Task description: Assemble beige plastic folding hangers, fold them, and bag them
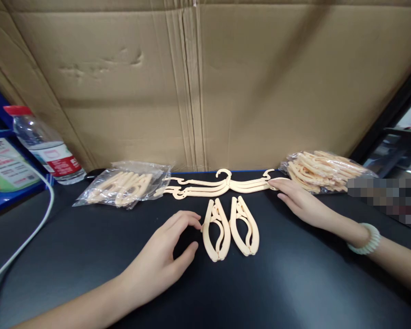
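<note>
Two folded cream plastic travel hangers lie side by side on the dark table: a left folded hanger (208, 246) and a right folded hanger (254, 244). My left hand (164, 249) is beside the left one, fingers curved and apart from the thumb, fingertips at its outer edge; it holds nothing. Behind them lie unfolded hangers (205, 188), stacked with arms spread and a hook (224, 172) toward the cardboard. My right hand (299, 201), a pale beaded band on its wrist, has its fingers stretched over the right end of this stack, touching it without a visible grip.
At the back left lies a clear bag of folded hangers (123, 185); a fuller bag (324, 171) is at the back right. A red-capped water bottle (51, 153) leans at left near a white cable (48, 214). A cardboard wall (260, 82) closes the far side.
</note>
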The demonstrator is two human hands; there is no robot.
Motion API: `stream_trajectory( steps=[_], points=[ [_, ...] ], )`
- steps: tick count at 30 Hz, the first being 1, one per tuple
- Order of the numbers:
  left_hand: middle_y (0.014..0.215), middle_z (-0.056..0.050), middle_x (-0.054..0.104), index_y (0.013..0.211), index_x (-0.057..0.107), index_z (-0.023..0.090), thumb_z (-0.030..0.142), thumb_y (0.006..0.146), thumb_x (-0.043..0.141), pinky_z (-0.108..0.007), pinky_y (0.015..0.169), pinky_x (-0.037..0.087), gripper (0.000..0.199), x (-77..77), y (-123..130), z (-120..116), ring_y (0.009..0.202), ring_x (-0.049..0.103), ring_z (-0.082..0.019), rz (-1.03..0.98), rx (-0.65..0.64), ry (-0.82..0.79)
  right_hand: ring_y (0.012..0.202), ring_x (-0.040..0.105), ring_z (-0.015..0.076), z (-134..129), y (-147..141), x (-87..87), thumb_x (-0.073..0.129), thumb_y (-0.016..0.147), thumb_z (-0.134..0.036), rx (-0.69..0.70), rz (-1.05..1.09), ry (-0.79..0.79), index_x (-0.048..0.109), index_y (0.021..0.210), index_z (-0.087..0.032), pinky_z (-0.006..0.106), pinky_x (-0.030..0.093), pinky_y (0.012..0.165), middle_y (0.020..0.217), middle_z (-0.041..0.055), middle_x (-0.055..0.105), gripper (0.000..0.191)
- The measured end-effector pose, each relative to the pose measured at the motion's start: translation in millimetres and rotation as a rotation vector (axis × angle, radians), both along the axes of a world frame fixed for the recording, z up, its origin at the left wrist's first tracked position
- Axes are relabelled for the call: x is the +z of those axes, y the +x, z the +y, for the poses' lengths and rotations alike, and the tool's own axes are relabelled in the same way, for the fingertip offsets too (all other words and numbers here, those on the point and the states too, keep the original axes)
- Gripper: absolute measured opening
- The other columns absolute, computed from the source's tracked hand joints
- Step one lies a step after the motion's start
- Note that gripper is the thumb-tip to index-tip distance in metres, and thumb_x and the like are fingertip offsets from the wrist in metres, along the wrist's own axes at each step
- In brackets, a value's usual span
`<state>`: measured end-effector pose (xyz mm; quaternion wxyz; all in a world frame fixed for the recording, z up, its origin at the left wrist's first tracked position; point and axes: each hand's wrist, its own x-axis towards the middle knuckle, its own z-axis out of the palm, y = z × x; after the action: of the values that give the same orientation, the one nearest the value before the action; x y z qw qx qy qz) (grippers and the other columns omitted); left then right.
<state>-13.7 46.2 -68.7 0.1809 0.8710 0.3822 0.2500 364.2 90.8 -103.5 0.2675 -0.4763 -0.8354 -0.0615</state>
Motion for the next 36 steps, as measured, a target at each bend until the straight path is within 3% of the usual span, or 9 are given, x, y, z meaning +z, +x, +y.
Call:
stream_trajectory(
  steps=[7, 16, 20, 26, 29, 36],
  points=[
    [0.120, -0.003, 0.058, 0.102, 0.052, 0.025, 0.015, 0.086, 0.048, -0.035, 0.098, 0.045, 0.019, 0.6, 0, 0, 0.113, 0.055, -0.020, -0.015, -0.014, -0.006, 0.122, 0.051, 0.0278, 2, 1, -0.4, 0.040, 0.096, -0.024, 0.031, -0.023, -0.006, 0.052, 0.130, -0.020, 0.053, 0.041, 0.105, 0.128, 0.0122, 0.058, 0.037],
    [0.120, -0.004, 0.057, 0.101, 0.053, 0.025, 0.013, 0.085, 0.048, -0.035, 0.098, 0.044, 0.020, 0.7, -1, -2, 0.114, 0.055, -0.021, -0.027, -0.010, -0.030, 0.101, 0.058, 0.0259, 1, -3, 1.8, 0.049, 0.094, -0.033, 0.033, 0.034, -0.004, 0.066, 0.106, -0.021, 0.046, 0.050, 0.090, 0.105, 0.0109, 0.061, 0.024],
    [0.118, -0.005, 0.057, 0.101, 0.052, 0.025, 0.013, 0.085, 0.048, -0.035, 0.098, 0.045, 0.021, 0.8, 0, -1, 0.113, 0.056, -0.021, -0.038, -0.003, -0.027, 0.095, 0.058, 0.0235, -1, -6, 4.6, 0.049, 0.094, -0.032, 0.055, 0.054, -0.024, 0.064, 0.092, -0.021, 0.041, 0.050, 0.084, 0.097, 0.0088, 0.061, 0.018],
    [0.116, -0.004, 0.060, 0.101, 0.054, 0.025, 0.016, 0.085, 0.050, -0.037, 0.097, 0.045, 0.019, -0.3, -2, 0, 0.111, 0.057, -0.022, -0.096, 0.059, -0.051, 0.083, 0.060, 0.0214, -6, -14, 11.3, 0.046, 0.096, -0.034, -0.005, 0.147, -0.045, 0.058, 0.091, -0.021, 0.036, 0.050, 0.073, 0.088, 0.0071, 0.064, 0.019],
    [0.115, -0.004, 0.062, 0.104, 0.055, 0.025, 0.021, 0.085, 0.051, -0.041, 0.101, 0.044, 0.019, -1.3, -4, 2, 0.112, 0.057, -0.023, -0.149, 0.104, -0.113, 0.081, 0.062, 0.0219, -9, -15, 13.8, 0.045, 0.095, -0.037, -0.081, 0.177, -0.037, 0.057, 0.093, -0.021, 0.036, 0.050, 0.072, 0.089, 0.0074, 0.066, 0.020],
    [0.118, -0.009, 0.063, 0.108, 0.060, 0.020, 0.034, 0.081, 0.055, -0.043, 0.111, 0.036, 0.031, 0.7, -3, 10, 0.121, 0.054, -0.026, -0.420, 0.196, -0.423, 0.065, 0.060, 0.0199, -20, -15, 22.6, 0.045, 0.094, -0.039, -0.242, 0.260, 0.045, 0.054, 0.094, -0.021, 0.032, 0.046, 0.060, 0.076, 0.0044, 0.063, 0.021]
  ],
)
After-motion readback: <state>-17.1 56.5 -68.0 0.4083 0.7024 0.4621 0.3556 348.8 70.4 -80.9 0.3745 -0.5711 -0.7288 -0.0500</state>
